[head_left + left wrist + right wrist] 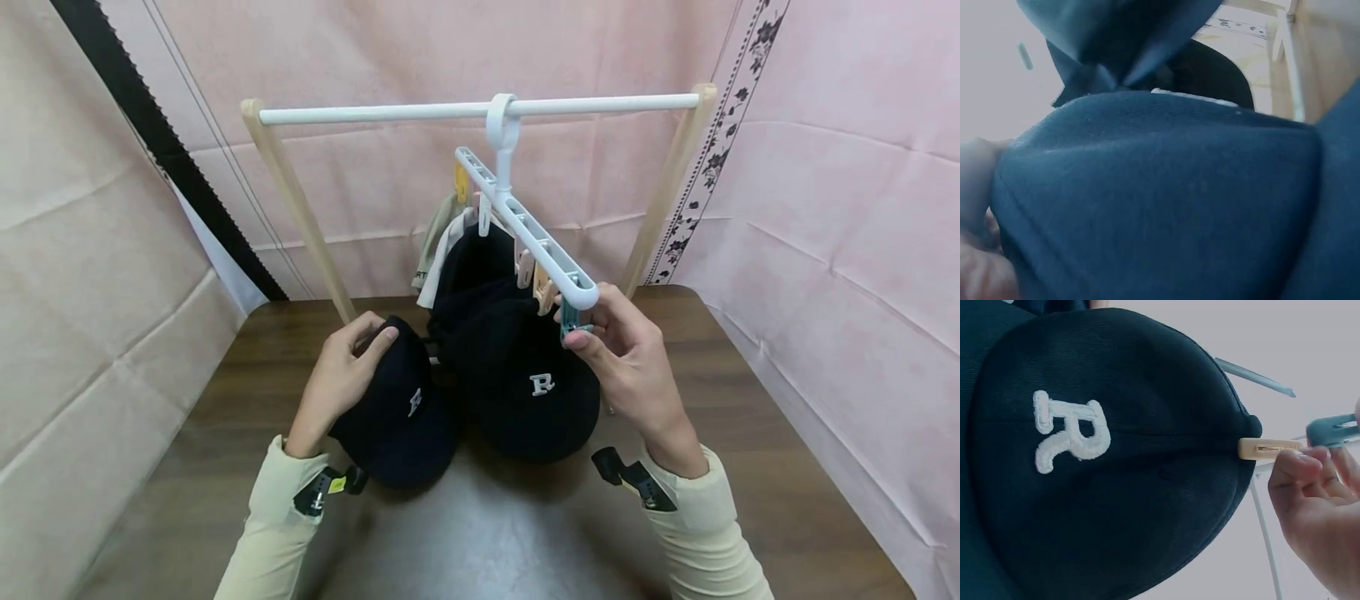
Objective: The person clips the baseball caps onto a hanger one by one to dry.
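Note:
My left hand holds a dark baseball cap by its crown, thumb on the outside, above the table. The cap carries a white letter and fills most of the left wrist view. At the near end of a white clip hanger, my right hand pinches a teal clothespin between thumb and fingers. Beside it, a peach clothespin grips the top of another dark cap with a white R. Whether the teal clothespin's jaws are apart I cannot tell.
The hanger hooks over a white rail on wooden posts. Behind hang another dark cap and pale caps, with a yellow clothespin at the far end. Below lies a brown wooden table; pink cloth surrounds it.

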The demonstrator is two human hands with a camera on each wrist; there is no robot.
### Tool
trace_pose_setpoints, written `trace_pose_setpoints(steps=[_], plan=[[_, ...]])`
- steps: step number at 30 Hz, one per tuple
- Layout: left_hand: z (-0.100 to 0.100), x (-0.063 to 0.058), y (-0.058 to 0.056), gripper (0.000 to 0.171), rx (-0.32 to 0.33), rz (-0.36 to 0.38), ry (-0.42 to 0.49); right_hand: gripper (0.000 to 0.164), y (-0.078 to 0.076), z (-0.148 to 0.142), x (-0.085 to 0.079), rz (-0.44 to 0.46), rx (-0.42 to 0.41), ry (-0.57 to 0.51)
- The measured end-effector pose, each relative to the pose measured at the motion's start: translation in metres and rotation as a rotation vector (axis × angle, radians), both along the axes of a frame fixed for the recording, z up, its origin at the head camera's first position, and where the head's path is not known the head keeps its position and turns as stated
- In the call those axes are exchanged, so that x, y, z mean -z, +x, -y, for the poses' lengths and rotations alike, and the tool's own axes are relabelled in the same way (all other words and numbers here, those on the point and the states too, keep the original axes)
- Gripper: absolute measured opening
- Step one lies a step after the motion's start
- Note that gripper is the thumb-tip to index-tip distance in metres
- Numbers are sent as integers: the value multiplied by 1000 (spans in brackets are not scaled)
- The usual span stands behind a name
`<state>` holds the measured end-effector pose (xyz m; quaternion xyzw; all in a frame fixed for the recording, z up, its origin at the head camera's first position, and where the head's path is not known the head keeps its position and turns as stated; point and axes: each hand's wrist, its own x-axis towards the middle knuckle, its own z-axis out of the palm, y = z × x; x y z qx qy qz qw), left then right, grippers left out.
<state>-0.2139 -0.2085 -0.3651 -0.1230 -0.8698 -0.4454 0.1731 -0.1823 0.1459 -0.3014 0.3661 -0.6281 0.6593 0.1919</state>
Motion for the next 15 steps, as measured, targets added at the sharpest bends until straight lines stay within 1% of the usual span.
trace_pose_setpoints(steps=[4,9,12,15], plan=[[-1,-13,14,21,15,20,-61,50,2,-1,-3,9,14,77],[-6,-28,31,19,10,50,-93,29,4,-1,-8,9,41,179],[-9,-37,42,23,11,83,-99,26,4,-1,-10,9,38,214],[-11,-45,52,29,39,133,-105,26,5,0,-12,9,30,243]])
